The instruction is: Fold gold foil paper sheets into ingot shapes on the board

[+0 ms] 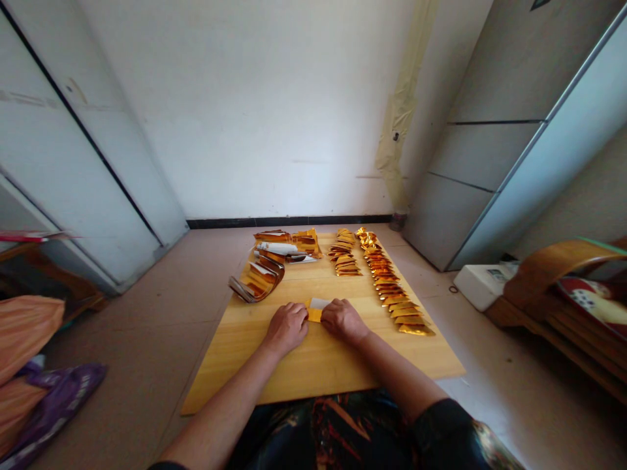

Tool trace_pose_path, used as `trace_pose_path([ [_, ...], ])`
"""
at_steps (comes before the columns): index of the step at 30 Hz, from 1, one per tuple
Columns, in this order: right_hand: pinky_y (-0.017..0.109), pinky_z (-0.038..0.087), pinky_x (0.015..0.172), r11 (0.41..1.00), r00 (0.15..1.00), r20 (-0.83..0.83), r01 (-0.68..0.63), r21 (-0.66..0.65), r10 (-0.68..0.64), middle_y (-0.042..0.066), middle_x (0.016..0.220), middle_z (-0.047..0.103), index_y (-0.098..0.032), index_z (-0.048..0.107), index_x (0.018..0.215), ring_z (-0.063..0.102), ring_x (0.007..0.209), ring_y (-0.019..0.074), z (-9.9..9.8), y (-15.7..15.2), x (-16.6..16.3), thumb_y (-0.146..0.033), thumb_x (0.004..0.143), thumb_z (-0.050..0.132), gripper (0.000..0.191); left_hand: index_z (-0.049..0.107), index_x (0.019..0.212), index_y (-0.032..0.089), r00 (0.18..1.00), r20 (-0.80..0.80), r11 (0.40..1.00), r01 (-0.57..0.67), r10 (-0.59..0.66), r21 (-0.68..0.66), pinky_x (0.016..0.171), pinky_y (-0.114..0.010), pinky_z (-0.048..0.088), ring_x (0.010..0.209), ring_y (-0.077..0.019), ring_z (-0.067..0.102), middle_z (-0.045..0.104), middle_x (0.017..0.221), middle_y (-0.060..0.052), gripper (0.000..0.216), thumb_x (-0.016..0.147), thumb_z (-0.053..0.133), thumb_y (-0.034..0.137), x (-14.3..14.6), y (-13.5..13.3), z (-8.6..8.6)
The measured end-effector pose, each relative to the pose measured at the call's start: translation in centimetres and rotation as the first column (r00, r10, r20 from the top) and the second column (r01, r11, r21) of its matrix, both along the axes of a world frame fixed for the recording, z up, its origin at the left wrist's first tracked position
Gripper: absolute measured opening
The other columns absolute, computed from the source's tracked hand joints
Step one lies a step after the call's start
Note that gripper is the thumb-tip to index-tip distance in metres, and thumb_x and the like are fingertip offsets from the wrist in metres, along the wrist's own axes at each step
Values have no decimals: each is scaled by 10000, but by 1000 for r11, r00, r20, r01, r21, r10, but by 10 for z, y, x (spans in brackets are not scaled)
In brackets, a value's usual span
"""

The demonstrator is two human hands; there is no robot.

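My left hand (287, 326) and my right hand (343, 320) rest side by side on a wooden board (313, 365), fingers curled down onto a small gold foil sheet (316, 309) with a white underside showing. Both hands pinch and press its near edge. Most of the sheet is hidden under my fingers.
Curled gold foil strips (258, 279) lie left of centre, with more foil pieces (289, 247) behind. Two rows of folded gold pieces (344, 253) (392, 287) run along the right. Bags (29, 365) sit at the left, a wooden chair (563, 287) and white box (482, 282) at the right.
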State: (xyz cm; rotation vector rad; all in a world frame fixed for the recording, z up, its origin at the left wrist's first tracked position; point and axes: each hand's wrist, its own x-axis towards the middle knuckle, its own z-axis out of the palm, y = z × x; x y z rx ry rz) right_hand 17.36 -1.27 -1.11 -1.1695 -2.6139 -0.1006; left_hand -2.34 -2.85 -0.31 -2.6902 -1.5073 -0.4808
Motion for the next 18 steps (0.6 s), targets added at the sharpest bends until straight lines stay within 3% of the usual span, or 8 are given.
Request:
trace_pose_path([
  [4, 292, 285, 668, 999, 994, 108, -30, 34, 26, 29, 783, 639, -179, 634, 756, 487, 742, 155, 2, -3, -4, -206, 895, 489, 202, 614, 830, 178, 998, -53, 999, -34, 33, -10, 753, -324, 416, 857, -204, 563, 635, 884, -60, 106, 800, 576, 271, 5, -1, 8],
  [10, 322, 299, 727, 996, 988, 147, -51, 72, 40, 57, 807, 625, -167, 620, 811, 488, 784, 178, 0, -8, -8, -162, 907, 440, 204, 619, 828, 181, 992, -115, 999, -51, 53, 15, 732, -326, 384, 835, -203, 578, 644, 860, -66, 99, 823, 557, 257, 10, -2, 11],
  [14, 293, 310, 689, 1000, 994, 106, 11, 7, -12, 57, 832, 643, -165, 636, 795, 509, 786, 164, 6, -2, -4, -190, 893, 481, 185, 622, 818, 187, 990, -131, 997, -52, 60, 60, 729, -328, 374, 818, -198, 580, 644, 828, -62, 105, 840, 521, 211, 10, -2, 9],
  [18, 269, 309, 645, 995, 991, 117, -52, -82, 61, 54, 833, 670, -170, 658, 759, 532, 761, 154, 18, 5, 1, -227, 874, 532, 179, 626, 800, 183, 991, -120, 996, -42, 51, 76, 715, -325, 372, 805, -196, 581, 646, 810, -61, 101, 828, 529, 187, 10, -1, 8],
])
